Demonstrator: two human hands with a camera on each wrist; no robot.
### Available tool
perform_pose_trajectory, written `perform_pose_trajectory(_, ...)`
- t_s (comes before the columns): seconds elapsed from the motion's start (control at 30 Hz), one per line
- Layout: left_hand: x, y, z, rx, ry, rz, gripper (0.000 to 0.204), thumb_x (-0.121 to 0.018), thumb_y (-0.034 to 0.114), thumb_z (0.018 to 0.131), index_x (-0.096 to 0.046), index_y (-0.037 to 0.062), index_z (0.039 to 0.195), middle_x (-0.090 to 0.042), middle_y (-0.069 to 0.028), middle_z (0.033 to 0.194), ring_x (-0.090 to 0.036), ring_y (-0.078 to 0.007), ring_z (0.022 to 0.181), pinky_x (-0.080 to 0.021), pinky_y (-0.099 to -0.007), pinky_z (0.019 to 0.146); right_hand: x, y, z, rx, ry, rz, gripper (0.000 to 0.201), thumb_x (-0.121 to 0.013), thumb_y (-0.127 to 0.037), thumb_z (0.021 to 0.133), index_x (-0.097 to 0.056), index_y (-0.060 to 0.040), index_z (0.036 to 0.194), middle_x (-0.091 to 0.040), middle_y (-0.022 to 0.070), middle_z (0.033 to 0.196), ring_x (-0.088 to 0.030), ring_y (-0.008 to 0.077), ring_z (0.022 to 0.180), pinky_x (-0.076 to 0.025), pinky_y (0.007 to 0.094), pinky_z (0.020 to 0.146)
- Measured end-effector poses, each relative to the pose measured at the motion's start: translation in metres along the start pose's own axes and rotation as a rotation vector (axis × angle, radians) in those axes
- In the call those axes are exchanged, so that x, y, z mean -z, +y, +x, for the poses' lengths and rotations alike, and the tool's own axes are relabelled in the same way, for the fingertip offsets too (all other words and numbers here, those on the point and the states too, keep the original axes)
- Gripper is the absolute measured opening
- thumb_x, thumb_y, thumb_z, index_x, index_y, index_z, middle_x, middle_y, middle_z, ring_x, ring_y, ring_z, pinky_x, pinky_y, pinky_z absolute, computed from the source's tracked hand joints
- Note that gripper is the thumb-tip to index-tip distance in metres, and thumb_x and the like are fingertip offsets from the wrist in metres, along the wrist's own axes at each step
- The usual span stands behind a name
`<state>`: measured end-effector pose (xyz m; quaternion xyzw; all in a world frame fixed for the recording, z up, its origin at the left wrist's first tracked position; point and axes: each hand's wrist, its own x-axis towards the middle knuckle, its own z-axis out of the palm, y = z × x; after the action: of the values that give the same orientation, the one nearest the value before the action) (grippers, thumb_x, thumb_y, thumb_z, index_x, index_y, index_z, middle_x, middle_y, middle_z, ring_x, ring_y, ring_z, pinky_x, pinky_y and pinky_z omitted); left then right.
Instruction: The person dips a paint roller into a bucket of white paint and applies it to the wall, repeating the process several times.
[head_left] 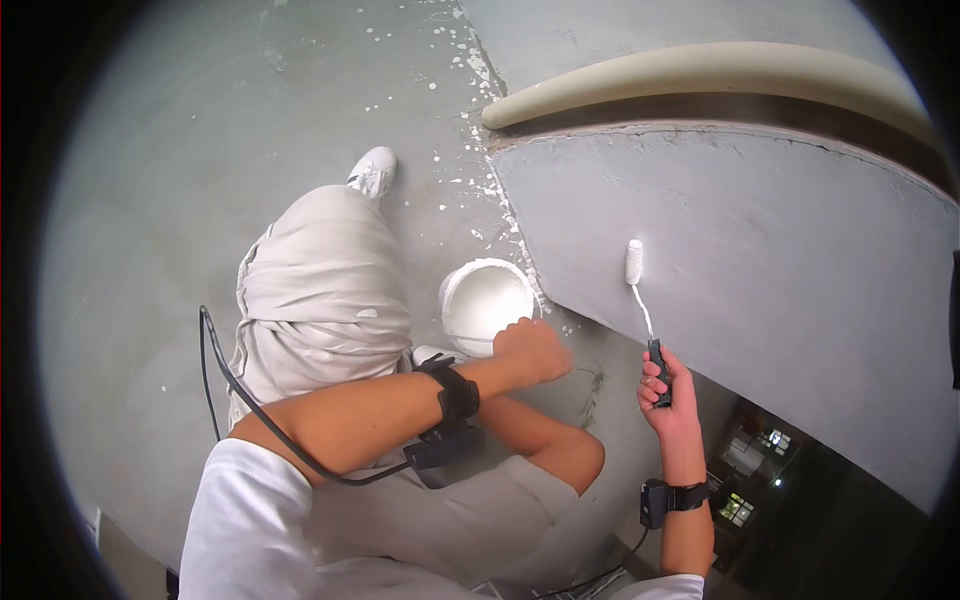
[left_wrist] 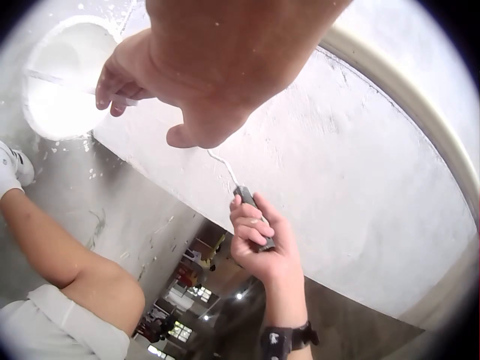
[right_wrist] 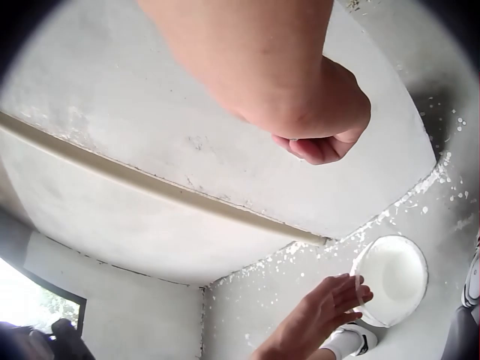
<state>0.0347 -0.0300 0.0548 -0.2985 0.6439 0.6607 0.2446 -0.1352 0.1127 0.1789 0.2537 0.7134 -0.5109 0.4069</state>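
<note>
My right hand [head_left: 675, 395] grips the dark handle of a small paint roller [head_left: 634, 262]. Its white-coated cover lies against the grey painted surface [head_left: 760, 260], and the thin frame is streaked white. At the bucket [head_left: 447, 308] of white paint, my left hand [head_left: 534, 350] is close by the near rim. The left wrist view has the bucket's handle [left_wrist: 56, 79] running across the opening to my left hand's curled fingers [left_wrist: 112, 81], with the thumb apart. From the right wrist, the roller is hidden behind my hand [right_wrist: 341, 120].
A thick cream-coloured rail [head_left: 700, 70] curves along the far edge of the grey surface. White drips spot the floor [head_left: 300, 110] beside its lower edge. The person's bent legs and a white shoe [head_left: 373, 172] are close to the bucket. Cables trail from both wrist cameras.
</note>
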Motion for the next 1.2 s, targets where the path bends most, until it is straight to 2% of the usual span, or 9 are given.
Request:
perform_pose_trajectory(0.17, -0.007, 0.000, -0.003, 0.016, 0.064, 0.017, 0.050, -0.055, 0.036, 0.081, -0.061, -0.0030, 0.111, -0.058, -0.0195, 0.118, -0.059, -0.0306, 0.110, -0.048, -0.0370, 0.092, -0.039, 0.022, 0.123, -0.171, -0.115, 0.030, 0.022, -0.057, -0.025, 0.093, -0.051, -0.0034, 0.095, -0.050, -0.0013, 0.066, -0.039, 0.0058, 0.044, -0.029, 0.0221, 0.041)
perform_pose_trajectory(0.27, -0.013, -0.004, 0.006, -0.054, 0.113, 0.074, 0.054, -0.054, 0.041, 0.085, -0.054, -0.0062, 0.111, -0.058, -0.0218, 0.110, -0.059, -0.0354, 0.104, -0.050, -0.0431, 0.087, -0.062, 0.034, 0.193, -0.265, -0.129, 0.027, 0.022, -0.058, -0.024, 0.093, -0.051, -0.0041, 0.094, -0.050, -0.0017, 0.066, -0.040, 0.0053, 0.045, -0.029, 0.0219, 0.041)
perform_pose_trajectory(0.33, -0.017, -0.008, 0.013, -0.033, 0.139, 0.113, 0.053, -0.054, 0.041, 0.085, -0.054, -0.0060, 0.110, -0.057, -0.0217, 0.111, -0.059, -0.0348, 0.105, -0.050, -0.0436, 0.086, -0.073, 0.042, 0.234, -0.299, -0.137, 0.026, 0.021, -0.057, -0.024, 0.093, -0.051, -0.0042, 0.094, -0.050, -0.0019, 0.066, -0.040, 0.0052, 0.045, -0.029, 0.0217, 0.042)
perform_pose_trajectory(0.5, -0.017, -0.014, 0.022, 0.002, 0.125, 0.174, 0.054, -0.053, 0.042, 0.085, -0.053, -0.0058, 0.111, -0.055, -0.0219, 0.114, -0.056, -0.0351, 0.109, -0.048, -0.0443, 0.089, -0.072, 0.045, 0.258, -0.272, -0.188, -0.010, 0.021, -0.057, -0.022, 0.093, -0.050, -0.0031, 0.095, -0.051, -0.0017, 0.067, -0.040, 0.0048, 0.047, -0.030, 0.0214, 0.043)
perform_pose_trajectory(0.6, -0.020, -0.011, 0.020, 0.011, 0.061, 0.173, 0.057, -0.053, 0.044, 0.085, -0.051, -0.0057, 0.114, -0.054, -0.0223, 0.116, -0.054, -0.0358, 0.112, -0.046, -0.0445, 0.093, -0.055, 0.029, 0.226, -0.262, -0.198, 0.006, 0.022, -0.055, -0.021, 0.093, -0.049, -0.0009, 0.099, -0.052, -0.0010, 0.070, -0.041, 0.0045, 0.049, -0.030, 0.0214, 0.044)
perform_pose_trajectory(0.77, -0.022, -0.001, 0.019, -0.010, -0.055, 0.215, 0.063, -0.051, 0.047, 0.087, -0.050, -0.0061, 0.119, -0.052, -0.0237, 0.123, -0.052, -0.0370, 0.117, -0.042, -0.0443, 0.099, -0.027, -0.004, 0.126, -0.150, -0.210, 0.061, 0.021, -0.054, -0.018, 0.095, -0.049, 0.0008, 0.101, -0.052, -0.0003, 0.073, -0.040, 0.0046, 0.051, -0.030, 0.0218, 0.046)
perform_pose_trajectory(0.83, -0.025, -0.002, 0.022, -0.019, -0.060, 0.236, 0.062, -0.050, 0.047, 0.088, -0.051, -0.0057, 0.119, -0.053, -0.0226, 0.123, -0.053, -0.0353, 0.117, -0.044, -0.0431, 0.096, -0.016, -0.016, 0.076, -0.097, -0.198, 0.079, 0.021, -0.054, -0.018, 0.095, -0.049, 0.0010, 0.101, -0.052, 0.0002, 0.073, -0.041, 0.0046, 0.051, -0.030, 0.0219, 0.046)
perform_pose_trajectory(0.87, -0.028, -0.005, 0.023, -0.015, -0.062, 0.243, 0.061, -0.049, 0.047, 0.088, -0.052, -0.0054, 0.119, -0.053, -0.0220, 0.122, -0.053, -0.0345, 0.117, -0.045, -0.0426, 0.095, -0.011, -0.021, 0.053, -0.074, -0.175, 0.126, 0.023, -0.052, -0.016, 0.095, -0.050, 0.0048, 0.105, -0.052, 0.0014, 0.074, -0.041, 0.0046, 0.050, -0.030, 0.0217, 0.045)
perform_pose_trajectory(1.2, -0.013, -0.015, 0.014, 0.011, -0.085, 0.298, 0.061, -0.051, 0.049, 0.084, -0.059, 0.0019, 0.122, -0.055, -0.0166, 0.130, -0.055, -0.0306, 0.119, -0.046, -0.0392, 0.097, 0.033, -0.065, -0.130, 0.124, -0.130, 0.157, 0.026, -0.053, -0.017, 0.095, -0.049, 0.0046, 0.109, -0.051, 0.0022, 0.075, -0.040, 0.0071, 0.051, -0.031, 0.0235, 0.047)
